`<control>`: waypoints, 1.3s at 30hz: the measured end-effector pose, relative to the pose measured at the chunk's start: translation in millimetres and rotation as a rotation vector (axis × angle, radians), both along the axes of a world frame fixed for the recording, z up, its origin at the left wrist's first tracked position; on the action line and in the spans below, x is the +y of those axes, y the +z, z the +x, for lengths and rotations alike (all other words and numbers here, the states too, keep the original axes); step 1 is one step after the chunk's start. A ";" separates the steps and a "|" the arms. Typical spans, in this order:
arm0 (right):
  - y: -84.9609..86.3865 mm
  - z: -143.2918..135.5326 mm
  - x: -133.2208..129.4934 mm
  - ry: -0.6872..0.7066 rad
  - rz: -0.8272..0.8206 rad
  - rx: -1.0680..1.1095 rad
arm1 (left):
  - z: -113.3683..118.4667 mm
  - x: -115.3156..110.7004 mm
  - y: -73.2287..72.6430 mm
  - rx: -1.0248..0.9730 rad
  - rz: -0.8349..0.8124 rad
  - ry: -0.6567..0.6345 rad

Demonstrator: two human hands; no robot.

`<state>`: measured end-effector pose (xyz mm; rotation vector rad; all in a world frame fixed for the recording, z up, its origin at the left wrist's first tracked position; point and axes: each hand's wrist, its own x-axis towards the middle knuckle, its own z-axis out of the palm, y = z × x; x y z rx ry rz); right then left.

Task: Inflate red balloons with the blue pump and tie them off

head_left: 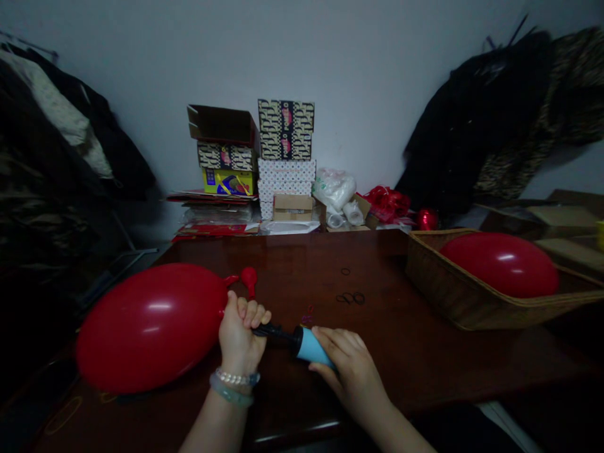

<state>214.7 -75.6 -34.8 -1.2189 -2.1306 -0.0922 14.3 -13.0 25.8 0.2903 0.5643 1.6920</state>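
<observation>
A large inflated red balloon [155, 324] lies on the left of the brown table [306, 264]. My left hand [243, 327] is closed at the balloon's right end, around its neck and the black handle end of a hand pump; the exact grip is partly hidden by the fingers. The pump's light blue barrel [312, 347] is gripped by my right hand [346, 365]. Just beyond my left hand lies an uninflated red balloon [249, 277]. Several dark rubber bands [352, 298] are scattered on the table beyond the pump.
At the right, a wicker basket [438, 292] holds another inflated red balloon [503, 264]. Stacked boxes [287, 179], plastic rolls [337, 195] and red ribbon [387, 202] stand behind the table. Coats hang on both sides.
</observation>
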 end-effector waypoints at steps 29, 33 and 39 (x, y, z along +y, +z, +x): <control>-11.3 -12.8 -8.5 -0.015 0.022 0.026 | 21.9 -10.9 -16.2 0.034 -0.008 -0.062; -9.5 -10.2 -5.8 0.000 0.014 0.016 | 16.2 -7.0 -14.2 0.022 -0.006 -0.059; -6.8 4.8 -2.0 -0.002 -0.024 0.002 | -3.1 2.6 -7.8 0.005 0.009 0.011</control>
